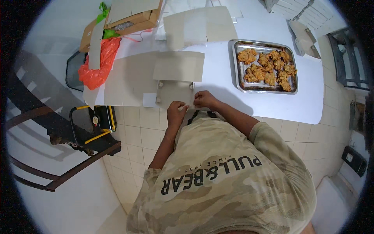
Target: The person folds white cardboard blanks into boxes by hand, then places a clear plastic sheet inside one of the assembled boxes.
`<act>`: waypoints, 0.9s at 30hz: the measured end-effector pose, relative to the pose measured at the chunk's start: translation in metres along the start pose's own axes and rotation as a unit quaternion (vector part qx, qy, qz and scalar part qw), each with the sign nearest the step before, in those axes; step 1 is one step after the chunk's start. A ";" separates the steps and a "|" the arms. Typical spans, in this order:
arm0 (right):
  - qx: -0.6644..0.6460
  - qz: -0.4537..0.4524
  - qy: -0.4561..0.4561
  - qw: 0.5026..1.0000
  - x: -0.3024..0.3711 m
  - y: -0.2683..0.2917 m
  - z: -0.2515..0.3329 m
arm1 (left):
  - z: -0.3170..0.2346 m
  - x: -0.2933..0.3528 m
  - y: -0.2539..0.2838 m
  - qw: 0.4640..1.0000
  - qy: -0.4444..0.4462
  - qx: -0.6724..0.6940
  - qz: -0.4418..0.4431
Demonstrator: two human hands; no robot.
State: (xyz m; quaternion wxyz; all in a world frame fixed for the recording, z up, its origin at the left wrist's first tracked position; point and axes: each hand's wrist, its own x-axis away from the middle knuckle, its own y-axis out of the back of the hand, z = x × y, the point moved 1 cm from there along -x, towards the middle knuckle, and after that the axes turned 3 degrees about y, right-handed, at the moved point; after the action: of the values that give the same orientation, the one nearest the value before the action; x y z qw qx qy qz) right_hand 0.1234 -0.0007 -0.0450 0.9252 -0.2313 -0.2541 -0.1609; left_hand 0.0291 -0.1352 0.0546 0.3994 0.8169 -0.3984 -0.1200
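Observation:
A small grey cardboard box (174, 89) lies at the table's near edge, its lid flap (178, 66) laid back on the far side. My left hand (177, 111) is closed in a pinch at the box's near wall. Close to it, my right hand (205, 100) pinches the box's near right corner. The fingertips of both hands almost meet there, and part of the front flap is hidden behind them. Beside the box on the left is a small white square piece (149, 100). To the right, a metal tray (235, 66) holds several pieces of browned fried food (255, 73).
Flat grey cardboard sheets (132, 80) spread over the white table (218, 62), with another stack (222, 23) at the back. A red plastic bag (105, 58) and a brown carton (136, 23) are at the far left. An open carton (303, 39) stands at the right edge.

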 end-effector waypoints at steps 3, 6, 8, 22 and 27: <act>0.075 -0.066 0.007 0.995 -0.003 0.006 -0.004 | 0.003 -0.011 0.000 0.996 0.070 -0.009 0.059; 0.094 -0.063 0.064 0.992 -0.001 0.004 -0.003 | 0.011 -0.016 0.000 0.988 0.119 -0.065 0.079; 0.082 -0.021 0.078 0.993 0.002 0.002 0.002 | 0.017 -0.019 -0.003 0.986 0.095 -0.126 0.058; -0.115 -0.073 0.032 0.990 -0.008 -0.004 0.011 | 0.011 -0.040 -0.017 0.959 0.272 0.056 0.057; -0.089 -0.086 0.045 0.991 -0.010 0.001 0.000 | 0.014 -0.033 -0.025 0.958 0.256 0.124 0.033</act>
State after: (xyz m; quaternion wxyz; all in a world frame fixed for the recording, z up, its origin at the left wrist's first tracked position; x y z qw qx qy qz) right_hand 0.1153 0.0026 -0.0508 0.8941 -0.2822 -0.2161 -0.2724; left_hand 0.0142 -0.1098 0.0230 0.3876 0.8497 -0.3214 0.1568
